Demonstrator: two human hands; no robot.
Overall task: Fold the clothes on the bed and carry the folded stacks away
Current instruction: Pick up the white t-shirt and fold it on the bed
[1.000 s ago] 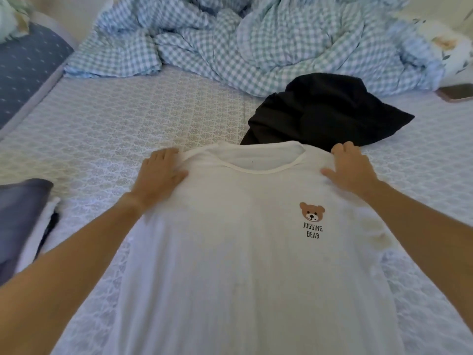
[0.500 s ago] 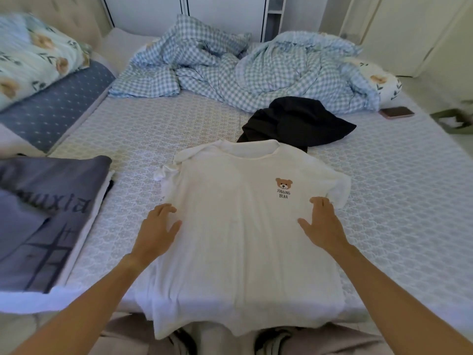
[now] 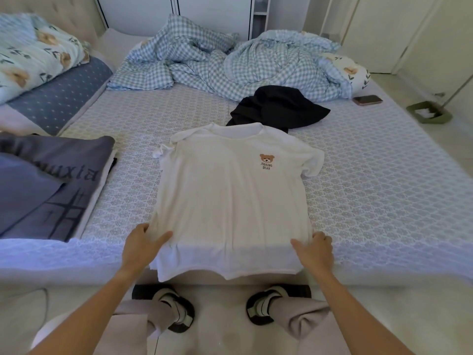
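While it lies face up on the bed, the white tee has its hem hanging over the near edge.

Tee: spread flat, collar away from the person, a bear print on the chest; one sleeve lies out flat, the other is bunched.
Left hand: at the tee's lower left edge, thumb on top of the cloth, fingers curled round the side seam, gripping it.
Right hand: at the lower right edge, thumb on the cloth, fingers curled over the side; it appears to grip the fabric.
Black garment: crumpled just beyond the collar, touching it.
Grey stack: folded clothes, lettering on top, well left of the tee at the near edge.
Duvet: checked blue, rumpled at the far end.
Pillows: floral one far left, another far right.
Phone: on the bed, near the right pillow.
Feet: in dark sandals on the floor below the hem.
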